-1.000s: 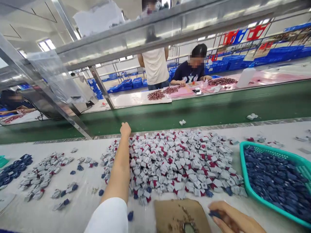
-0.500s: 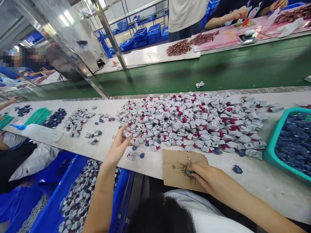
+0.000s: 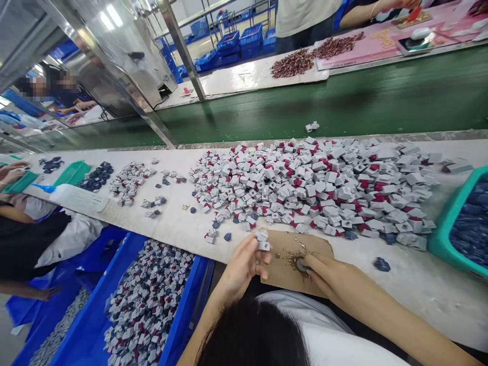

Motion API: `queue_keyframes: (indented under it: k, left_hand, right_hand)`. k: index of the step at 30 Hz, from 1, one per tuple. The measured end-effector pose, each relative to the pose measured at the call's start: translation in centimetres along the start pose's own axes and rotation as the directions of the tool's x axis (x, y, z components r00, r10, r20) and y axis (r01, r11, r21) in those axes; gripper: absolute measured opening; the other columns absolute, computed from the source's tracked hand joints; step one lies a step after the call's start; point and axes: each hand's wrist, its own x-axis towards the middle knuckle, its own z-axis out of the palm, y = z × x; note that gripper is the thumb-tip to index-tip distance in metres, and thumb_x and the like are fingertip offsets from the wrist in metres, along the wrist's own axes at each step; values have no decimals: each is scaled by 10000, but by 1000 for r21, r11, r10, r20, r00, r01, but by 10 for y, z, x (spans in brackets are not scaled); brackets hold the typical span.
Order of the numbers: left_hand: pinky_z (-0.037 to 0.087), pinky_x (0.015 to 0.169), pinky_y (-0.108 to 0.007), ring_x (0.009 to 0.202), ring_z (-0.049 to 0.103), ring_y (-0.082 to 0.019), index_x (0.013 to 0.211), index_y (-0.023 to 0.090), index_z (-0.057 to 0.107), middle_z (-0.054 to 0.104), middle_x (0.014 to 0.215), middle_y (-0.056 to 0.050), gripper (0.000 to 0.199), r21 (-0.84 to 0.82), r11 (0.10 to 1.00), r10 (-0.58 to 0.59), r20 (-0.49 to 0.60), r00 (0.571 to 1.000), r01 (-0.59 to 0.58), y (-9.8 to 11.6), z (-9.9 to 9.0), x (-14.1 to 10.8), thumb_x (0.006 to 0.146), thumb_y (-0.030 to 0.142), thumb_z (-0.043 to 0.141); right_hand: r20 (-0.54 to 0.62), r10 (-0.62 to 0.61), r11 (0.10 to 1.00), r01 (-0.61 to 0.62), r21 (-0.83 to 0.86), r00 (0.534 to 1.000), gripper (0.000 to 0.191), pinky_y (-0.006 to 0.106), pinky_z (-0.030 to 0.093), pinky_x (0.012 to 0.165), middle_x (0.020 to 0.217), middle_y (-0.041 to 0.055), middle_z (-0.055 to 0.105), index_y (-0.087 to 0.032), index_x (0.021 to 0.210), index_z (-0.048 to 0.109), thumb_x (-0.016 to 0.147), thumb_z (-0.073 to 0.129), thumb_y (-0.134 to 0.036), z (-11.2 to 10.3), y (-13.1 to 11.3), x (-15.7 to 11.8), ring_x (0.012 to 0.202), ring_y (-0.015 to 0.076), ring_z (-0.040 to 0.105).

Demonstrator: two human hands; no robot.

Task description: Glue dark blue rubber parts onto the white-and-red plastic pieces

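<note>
My left hand [image 3: 244, 262] pinches a small white-grey block piece [image 3: 263, 241] between thumb and fingers, just over the left edge of a brown cardboard sheet [image 3: 280, 278]. On that cardboard lie small shiny golden bits [image 3: 292, 258]. My right hand [image 3: 324, 272] has its fingertips closed on a small dark round object [image 3: 302, 263] that rests among the bits. Behind both hands spreads a big pile of white and red block pieces [image 3: 305, 188]. A few dark blue pieces [image 3: 227, 237] lie near its front edge.
At the right stands a green basket [image 3: 442, 239] of dark blue pieces. Blue crates [image 3: 190, 295] of block pieces sit below the table at left. A white bottle [image 3: 82, 197] lies on the table. Beyond runs a green conveyor [image 3: 244, 119]. Other people sit at left and stand behind.
My left hand has moved from the pile's left edge down and right to the cardboard, with a white-grey piece in it. My right hand stays at the golden bits. The camera view has shifted slightly.
</note>
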Motion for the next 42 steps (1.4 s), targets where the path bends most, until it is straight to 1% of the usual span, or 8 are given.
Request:
queue_keyframes:
  k: [4, 8, 13, 21, 27, 32, 36, 42]
  left_hand:
    - [524, 543, -172, 735, 613, -116, 1005, 154, 643, 677, 852, -34, 480, 66, 997, 51, -14, 999, -50, -3, 13, 7, 611, 359, 826]
    - [536, 608, -178, 785, 644, -126, 953, 158, 679, 710, 878, -41, 430, 69, 995, 64, 34, 997, -66, -5, 22, 7, 586, 302, 851]
    - [537, 609, -163, 750, 647, -102, 932, 169, 695, 723, 889, -36, 347, 71, 991, 104, 103, 989, -112, -10, 26, 5, 625, 253, 832]
    - [532, 724, -173, 780, 663, -95, 865, 167, 673, 730, 837, -18, 272, 132, 943, 284, 156, 946, -305, -15, 27, 4, 636, 186, 817]
    - [530, 712, -201, 747, 629, -101, 856, 159, 582, 667, 792, -17, 255, 229, 914, 300, 173, 938, -334, -21, 31, 7, 686, 213, 764]
    - [535, 513, -206, 707, 583, -113, 798, 176, 476, 586, 987, -40, 264, 136, 974, 129, 329, 936, -182, -23, 34, 17, 654, 228, 691]
    - [351, 316, -129, 556, 551, -117, 785, 198, 406, 637, 782, -53, 242, -89, 995, -14, 319, 948, 44, -21, 35, 25, 669, 324, 577]
    - [159, 332, -133, 444, 470, -79, 868, 173, 534, 648, 684, -52, 276, -135, 982, -88, 304, 949, 134, -15, 41, 29, 646, 333, 569]
  right_hand:
    - [-145, 72, 973, -37, 229, 987, 201, 233, 478, 542, 766, 30, 623, -196, 944, 577, 943, 398, -289, -20, -10, 3, 634, 146, 603]
    - [-337, 263, 854, -56, 517, 904, 234, 214, 505, 537, 791, 32, 646, -194, 969, 586, 897, 544, -412, -40, -29, 8, 660, 146, 620]
    - [-258, 238, 759, -13, 651, 936, 203, 192, 518, 580, 869, 31, 674, -199, 984, 591, 909, 552, -384, -44, -42, 11, 687, 124, 629]
    - [-216, 106, 865, 18, 502, 971, 176, 193, 468, 538, 789, 19, 646, -191, 907, 620, 920, 504, -322, -58, -44, 14, 667, 120, 590]
    - [-148, 82, 867, 2, 498, 986, 178, 195, 436, 522, 767, 18, 640, -173, 872, 610, 910, 497, -305, -57, -34, 16, 627, 112, 565]
    - [-75, 91, 865, -42, 499, 993, 228, 202, 426, 508, 730, -1, 635, -202, 998, 616, 904, 524, -387, -52, -25, 16, 592, 114, 558]
    - [-265, 165, 912, -45, 408, 950, 311, 207, 434, 508, 738, 1, 635, -214, 1119, 580, 902, 522, -429, -55, -17, 10, 584, 116, 561]
    - [-379, 341, 899, -181, 398, 860, 337, 234, 460, 524, 686, 16, 591, -210, 1074, 596, 885, 507, -474, -57, -7, -4, 615, 149, 575]
